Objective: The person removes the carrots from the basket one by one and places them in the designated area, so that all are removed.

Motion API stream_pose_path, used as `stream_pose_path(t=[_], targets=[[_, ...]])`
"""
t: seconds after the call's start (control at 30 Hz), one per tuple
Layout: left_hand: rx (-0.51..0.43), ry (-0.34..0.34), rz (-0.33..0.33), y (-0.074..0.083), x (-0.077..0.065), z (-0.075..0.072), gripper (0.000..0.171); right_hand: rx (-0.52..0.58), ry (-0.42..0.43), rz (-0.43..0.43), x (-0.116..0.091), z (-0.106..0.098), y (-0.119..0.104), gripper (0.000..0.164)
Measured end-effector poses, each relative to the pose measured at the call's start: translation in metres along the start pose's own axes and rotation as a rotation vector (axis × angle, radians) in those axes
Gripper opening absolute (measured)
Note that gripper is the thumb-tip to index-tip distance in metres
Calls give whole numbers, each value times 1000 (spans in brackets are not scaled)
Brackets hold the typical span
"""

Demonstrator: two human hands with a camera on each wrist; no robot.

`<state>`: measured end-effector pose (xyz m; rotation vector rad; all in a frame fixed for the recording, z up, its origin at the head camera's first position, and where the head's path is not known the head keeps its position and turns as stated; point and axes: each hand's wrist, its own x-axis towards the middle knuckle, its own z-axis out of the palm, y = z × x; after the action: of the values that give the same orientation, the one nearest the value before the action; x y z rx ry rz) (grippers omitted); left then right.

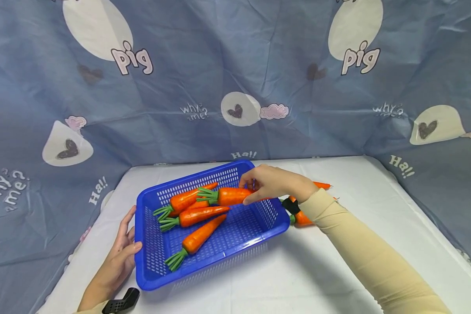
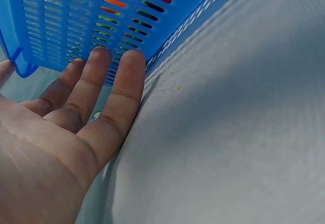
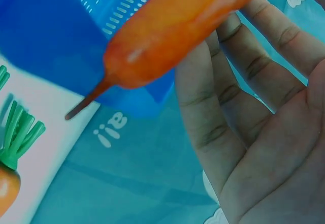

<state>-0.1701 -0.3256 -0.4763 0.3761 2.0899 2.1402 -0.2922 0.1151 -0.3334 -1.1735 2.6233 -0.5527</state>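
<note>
A blue perforated plastic basket (image 1: 220, 258) holds several orange carrots (image 1: 198, 237) with green stem ends. My left hand (image 1: 115, 261) grips the basket's left side, its thumb at the rim. In the left wrist view, the fingers (image 2: 133, 74) of that hand reach against the outer slotted wall. Over the right part of the basket, my right hand (image 1: 272, 181) pinches one carrot (image 1: 231, 196), whose green end points left. The right wrist view shows the thin tip of this held carrot (image 3: 157, 36) beyond the basket's rim; the thumb is mostly out of that view.
More carrots (image 1: 302, 219) lie on the white tabletop (image 1: 377, 209) right of the basket, partly hidden by my right wrist and sleeve. A blue printed cloth (image 1: 235, 78) hangs behind and along both sides of the table.
</note>
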Motion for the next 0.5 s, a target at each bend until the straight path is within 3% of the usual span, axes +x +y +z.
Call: stream_pose_path(t=[0.3, 0.5], targets=[[0, -4, 10, -1, 1, 0, 85, 41, 28, -23, -14, -3, 7, 31], [29, 31, -35, -1, 2, -1, 87, 51, 35, -11, -22, -4, 12, 32]])
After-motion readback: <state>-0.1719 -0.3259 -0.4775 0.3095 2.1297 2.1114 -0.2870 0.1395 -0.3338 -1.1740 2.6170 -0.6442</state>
